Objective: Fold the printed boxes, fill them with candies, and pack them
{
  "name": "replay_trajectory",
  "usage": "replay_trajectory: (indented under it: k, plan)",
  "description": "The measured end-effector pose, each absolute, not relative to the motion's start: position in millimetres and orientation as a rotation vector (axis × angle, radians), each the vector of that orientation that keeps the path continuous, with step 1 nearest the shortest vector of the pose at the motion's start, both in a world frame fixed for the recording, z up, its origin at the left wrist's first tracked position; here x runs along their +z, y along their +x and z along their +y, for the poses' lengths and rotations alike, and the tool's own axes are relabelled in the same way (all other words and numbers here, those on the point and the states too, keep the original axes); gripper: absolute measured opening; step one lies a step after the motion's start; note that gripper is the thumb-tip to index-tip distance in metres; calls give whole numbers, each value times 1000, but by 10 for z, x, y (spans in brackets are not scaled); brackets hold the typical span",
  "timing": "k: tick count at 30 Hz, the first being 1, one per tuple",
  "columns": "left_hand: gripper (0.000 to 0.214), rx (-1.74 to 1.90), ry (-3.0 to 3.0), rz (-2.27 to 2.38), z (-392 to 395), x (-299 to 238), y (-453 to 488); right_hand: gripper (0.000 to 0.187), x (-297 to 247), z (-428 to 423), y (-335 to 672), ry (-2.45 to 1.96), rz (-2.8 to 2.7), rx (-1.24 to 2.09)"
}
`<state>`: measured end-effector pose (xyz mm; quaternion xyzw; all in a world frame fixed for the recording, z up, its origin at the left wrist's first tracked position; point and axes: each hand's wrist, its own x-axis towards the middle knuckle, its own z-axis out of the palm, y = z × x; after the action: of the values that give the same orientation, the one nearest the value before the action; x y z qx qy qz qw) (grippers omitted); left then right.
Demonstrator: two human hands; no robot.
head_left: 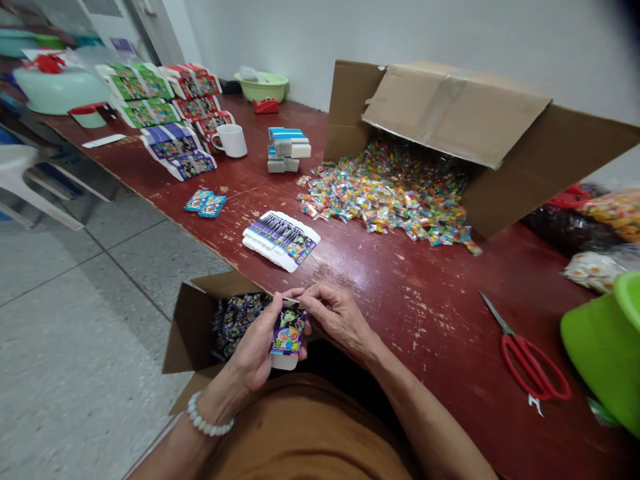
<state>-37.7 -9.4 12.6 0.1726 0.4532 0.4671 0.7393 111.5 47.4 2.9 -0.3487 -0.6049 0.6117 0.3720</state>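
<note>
My left hand grips a small purple printed carton upright just in front of my body, at the near edge of the red-brown table. My right hand pinches the carton's top edge with thumb and fingers pressed together. A bead bracelet sits on my left wrist. Just beyond the hands lies a stack of flat purple cartons. An open brown box holding more purple cartons stands to the left, below the table edge.
A large cardboard box lies on its side, spilling wrapped candies. Red scissors and a green basin are at right. Stacked coloured cartons, a white mug, small white boxes and bowls lie farther back.
</note>
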Motion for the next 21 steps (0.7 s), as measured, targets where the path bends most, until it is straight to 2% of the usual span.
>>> replay_trajectory:
  k: [5, 11, 16, 19, 21]
  plan:
    - [69, 1057, 466, 1035, -61, 106, -378, 16, 69, 512, 1074, -899, -1536, 1661]
    - [77, 1004, 575, 1049, -49, 52, -424, 21, 15, 549, 1026, -902, -1292, 1868]
    - [73, 1006, 647, 1124, -61, -5, -386, 16, 76, 530, 1112, -872, -1541, 1715]
    - [77, 1013, 656, 1154, -54, -23, -359, 17, 165, 535, 1189, -764, -1661, 1723]
    - [80, 1015, 657, 1152, -38, -40, -346, 16, 191, 546, 1215, -780, -1776, 1587]
